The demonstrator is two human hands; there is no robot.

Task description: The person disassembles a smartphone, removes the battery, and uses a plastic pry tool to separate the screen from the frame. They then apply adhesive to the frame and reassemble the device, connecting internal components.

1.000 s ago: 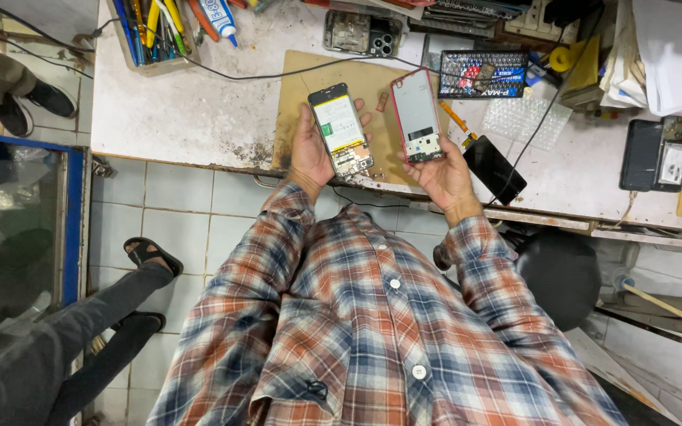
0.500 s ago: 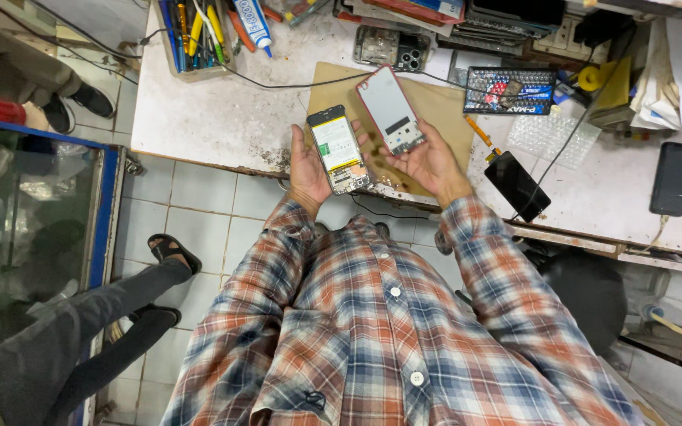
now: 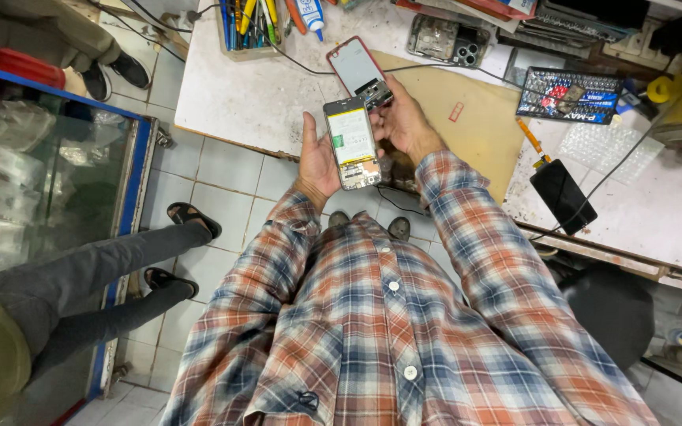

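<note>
1. Whole view vs 1 s ago: the table [image 3: 262, 102] now sits higher and further left in frame, and more of the plaid shirt [image 3: 404, 315] fills the bottom. Head has tipped down and turned, so both phones are now held over the table edge, partly above the tiled floor [image 3: 222, 189], not over the brown mat [image 3: 483, 134].
2. Hands: 1 s ago they were side by side w/ a gap. Now left hand [image 3: 317, 162] and right hand [image 3: 404, 122] are close together, and the two pieces overlap at the corners.
3. Opened phone [image 3: 353, 142], innards up (pale battery, board at lower end): left-hand fingers wrapped round its back and edges, thumb along the left side. Gripped firm, tilted slightly.
4. Red-rimmed back cover [image 3: 357, 71]: was upright beside the other, now pushed further away and angled to the upper left. Right-hand fingers hold it at its lower end, near the camera cutout.
5. Judged: comparing or lining up cover w/ body; the parts are not joined yet.
6. Unmoved on the table: black phone [image 3: 563, 196] on its cable, tool tub [image 3: 250, 28], screw tray [image 3: 570, 95].
7. Another person's legs [image 3: 104, 268] in sandals at left, apart from the work.
</note>
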